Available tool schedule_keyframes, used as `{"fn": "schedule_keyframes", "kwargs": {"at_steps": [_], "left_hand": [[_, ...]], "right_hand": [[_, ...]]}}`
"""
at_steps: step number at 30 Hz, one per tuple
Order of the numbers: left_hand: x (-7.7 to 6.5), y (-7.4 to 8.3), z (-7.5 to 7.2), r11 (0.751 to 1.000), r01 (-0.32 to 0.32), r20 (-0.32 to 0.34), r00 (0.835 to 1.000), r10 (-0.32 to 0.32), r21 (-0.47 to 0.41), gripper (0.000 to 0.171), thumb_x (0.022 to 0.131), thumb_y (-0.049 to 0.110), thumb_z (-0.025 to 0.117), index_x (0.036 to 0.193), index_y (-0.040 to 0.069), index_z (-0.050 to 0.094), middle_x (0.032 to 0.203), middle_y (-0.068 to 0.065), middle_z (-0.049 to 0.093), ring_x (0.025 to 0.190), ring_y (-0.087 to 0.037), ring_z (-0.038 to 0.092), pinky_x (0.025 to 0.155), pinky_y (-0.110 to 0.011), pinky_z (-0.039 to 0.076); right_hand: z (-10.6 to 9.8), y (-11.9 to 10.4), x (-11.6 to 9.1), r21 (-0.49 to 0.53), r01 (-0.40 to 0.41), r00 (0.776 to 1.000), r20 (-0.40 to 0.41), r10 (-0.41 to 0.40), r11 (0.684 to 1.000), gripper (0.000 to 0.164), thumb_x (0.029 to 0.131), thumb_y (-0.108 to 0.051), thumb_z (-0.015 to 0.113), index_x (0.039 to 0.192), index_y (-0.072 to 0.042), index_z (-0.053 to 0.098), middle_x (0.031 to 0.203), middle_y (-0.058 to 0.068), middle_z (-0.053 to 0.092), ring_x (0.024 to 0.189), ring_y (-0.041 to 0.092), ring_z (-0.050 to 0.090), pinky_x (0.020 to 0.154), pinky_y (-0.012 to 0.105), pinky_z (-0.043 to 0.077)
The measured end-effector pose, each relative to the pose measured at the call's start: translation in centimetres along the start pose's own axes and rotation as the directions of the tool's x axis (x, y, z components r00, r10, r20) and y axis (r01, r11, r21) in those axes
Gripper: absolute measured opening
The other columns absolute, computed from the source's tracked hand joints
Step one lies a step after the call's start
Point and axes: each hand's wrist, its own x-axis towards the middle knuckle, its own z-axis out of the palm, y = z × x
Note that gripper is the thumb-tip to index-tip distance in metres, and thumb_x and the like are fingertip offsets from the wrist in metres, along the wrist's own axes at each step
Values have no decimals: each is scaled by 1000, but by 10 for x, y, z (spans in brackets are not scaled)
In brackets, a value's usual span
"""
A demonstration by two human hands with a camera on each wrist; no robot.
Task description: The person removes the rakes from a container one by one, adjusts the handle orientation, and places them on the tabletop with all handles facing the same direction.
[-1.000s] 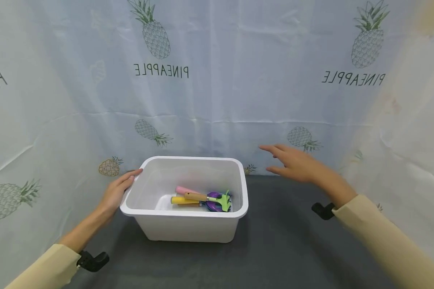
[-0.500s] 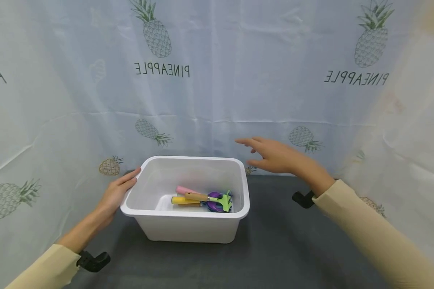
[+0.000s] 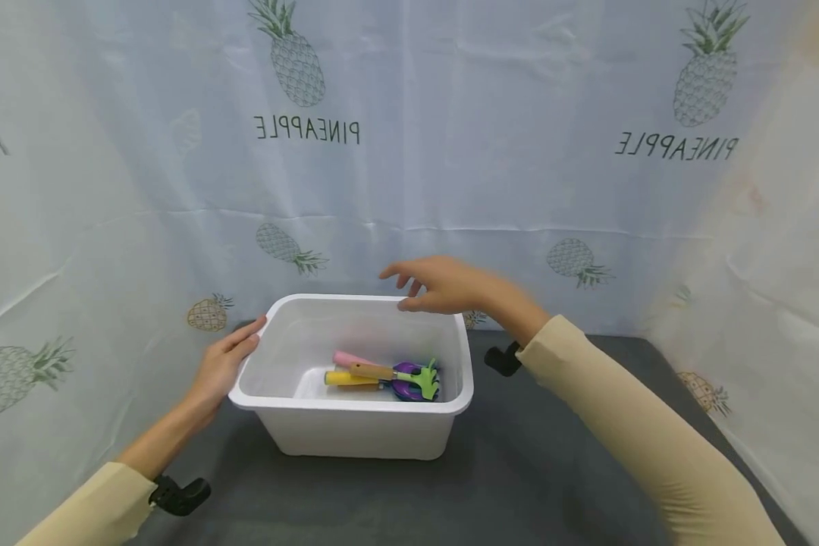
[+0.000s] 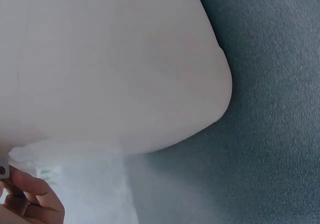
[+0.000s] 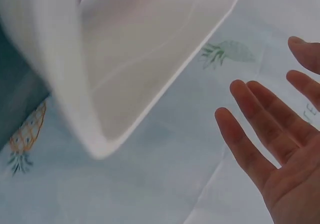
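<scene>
A white plastic tub (image 3: 358, 428) stands on the dark table. My left hand (image 3: 220, 368) grips its left rim; in the left wrist view the curled fingers (image 4: 37, 194) hold its edge, beside the tub's broad outer wall (image 4: 125, 59). My right hand (image 3: 440, 284) hovers over the back right rim, holding nothing, and its fingers are spread in the right wrist view. Inside the tub lies a small hand rake (image 3: 389, 372) with a green head and a wooden handle. It rests on a purple tool head (image 3: 404, 390), a yellow handle (image 3: 341, 378) and a pink handle (image 3: 351, 359).
The dark tabletop (image 3: 553, 455) extends in front of the tub and to its right. Behind and at both sides hangs a pale curtain (image 3: 450, 152) printed with pineapples, close to the tub's back edge.
My right hand has moved left through the air, from right of the tub to over its back right rim. The left hand and the tub have stayed almost in place.
</scene>
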Motion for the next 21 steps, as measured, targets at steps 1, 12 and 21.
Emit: {"fn": "schedule_keyframes", "kwargs": {"at_steps": [1, 12, 21], "left_hand": [[0, 0, 0, 1000, -10, -4, 1000, 10, -3, 55, 111, 40, 43, 160, 14, 39, 166, -13, 35, 99, 26, 46, 82, -9, 48], [0, -1, -2, 999, -48, -3, 999, 48, 3, 55, 112, 39, 41, 160, 13, 39, 165, -13, 36, 106, 23, 44, 83, -8, 48], [0, -2, -1, 998, -65, -13, 998, 65, -11, 54, 112, 38, 42, 158, 10, 41, 164, -14, 38, 108, 20, 53, 82, -9, 49]], "right_hand": [[2, -1, 5, 21, 8, 1000, 5, -8, 1000, 52, 100, -28, 67, 150, -27, 51, 133, 4, 66, 116, 18, 70, 98, 41, 57], [27, -2, 47, 128, 4, 995, 103, -17, 992, 43, 97, -23, 71, 139, -20, 61, 126, 6, 72, 113, 21, 70, 92, 32, 58], [41, 2, 69, 197, -105, 966, 254, 53, 975, 38, 96, -20, 73, 133, -19, 65, 124, 7, 70, 104, 19, 69, 83, 36, 62]]}}
